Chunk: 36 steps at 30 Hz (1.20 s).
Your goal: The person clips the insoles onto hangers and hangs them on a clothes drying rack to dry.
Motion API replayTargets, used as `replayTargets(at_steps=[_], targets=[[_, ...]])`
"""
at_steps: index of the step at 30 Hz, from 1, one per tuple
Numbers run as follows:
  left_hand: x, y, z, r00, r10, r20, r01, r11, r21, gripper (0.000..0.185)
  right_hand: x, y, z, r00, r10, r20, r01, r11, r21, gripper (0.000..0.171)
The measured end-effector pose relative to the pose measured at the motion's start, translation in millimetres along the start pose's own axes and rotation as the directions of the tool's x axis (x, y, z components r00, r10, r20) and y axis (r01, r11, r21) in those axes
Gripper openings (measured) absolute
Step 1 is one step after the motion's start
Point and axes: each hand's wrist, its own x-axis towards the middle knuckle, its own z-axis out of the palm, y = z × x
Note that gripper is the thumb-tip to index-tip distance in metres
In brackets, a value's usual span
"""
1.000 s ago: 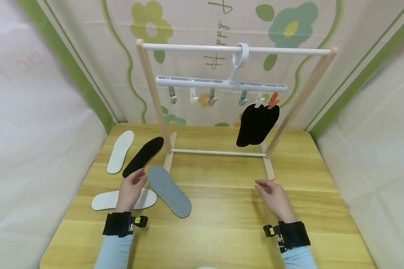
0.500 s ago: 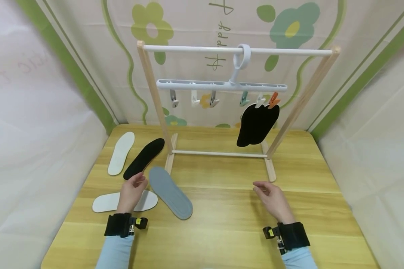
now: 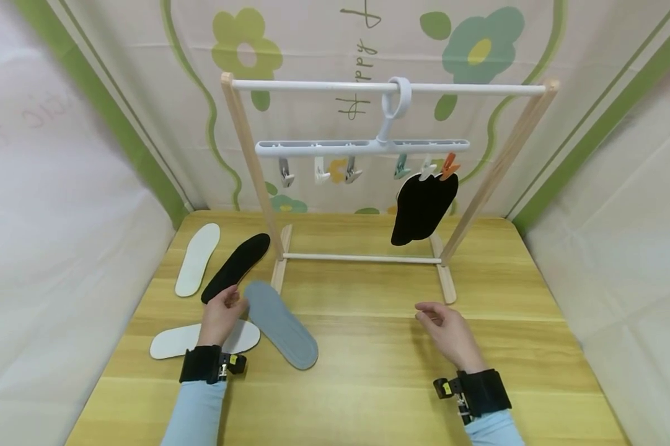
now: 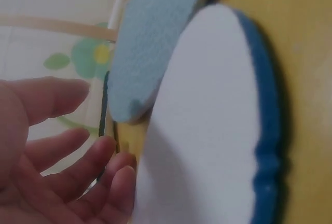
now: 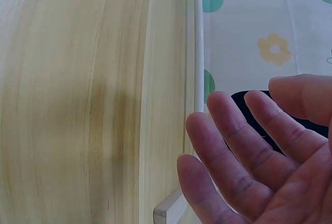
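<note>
My left hand (image 3: 221, 317) hovers over the lower white insole (image 3: 173, 341), hiding its middle, with loosely bent fingers and nothing held. Its fingertips are near the black insole (image 3: 237, 266) and the grey insole (image 3: 281, 325). In the left wrist view, the white insole (image 4: 207, 120) shows a blue edge. My right hand (image 3: 452, 337) hovers over the table's right half, its relaxed fingers holding nothing. Another white insole (image 3: 198, 260) lies at the far left. A pair of black insoles (image 3: 424, 209) hangs from a white clip (image 3: 427, 168) and an orange clip (image 3: 449, 166).
A wooden rack (image 3: 240, 124) with a white top bar stands at the back of the table (image 3: 368, 396). From it hangs a pale clip hanger (image 3: 323, 147), with other clips unused on its left and middle. A printed curtain (image 3: 312, 37) closes off the back.
The left hand has moved slightly forward and right, closer to the grey insole. My right hand has drifted a little left. The head view has shifted slightly; the insoles lie as before.
</note>
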Motion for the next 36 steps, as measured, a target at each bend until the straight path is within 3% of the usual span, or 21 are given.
replayTargets(at_steps=[8, 13, 18, 23, 30, 36], targets=[[8.9, 1.5, 7.7, 0.997, 0.053, 0.050, -0.059, 0.992, 0.112, 0.062, -1.6, 1.1, 0.0, 1.000, 0.003, -0.007, -0.003, 1.000, 0.009, 0.029], [9.1, 3.3, 12.6, 0.994, 0.102, 0.033, -0.106, 0.971, 0.212, 0.059, -3.5, 2.2, -0.2, 1.000, 0.011, -0.015, -0.011, 1.000, 0.024, 0.028], [6.1, 5.7, 15.2, 0.994, 0.106, 0.006, -0.103, 0.959, 0.262, 0.054, -5.8, 4.8, -0.6, 1.000, 0.021, -0.019, -0.020, 0.999, 0.041, 0.030], [5.2, 7.7, 18.3, 0.998, 0.065, -0.014, -0.060, 0.973, 0.222, 0.055, -9.6, 7.9, -2.4, 0.999, 0.035, -0.041, -0.033, 0.998, 0.045, 0.029], [1.5, 8.5, 21.2, 1.000, -0.027, 0.001, 0.027, 0.999, 0.028, 0.060, -13.8, 9.0, -3.4, 0.997, 0.056, -0.047, -0.054, 0.998, 0.045, 0.030], [-3.7, 18.1, 20.0, 0.999, -0.030, -0.015, 0.029, 0.996, -0.087, 0.059, -14.4, 6.6, -6.2, 0.998, 0.034, -0.057, -0.031, 0.998, 0.048, 0.030]])
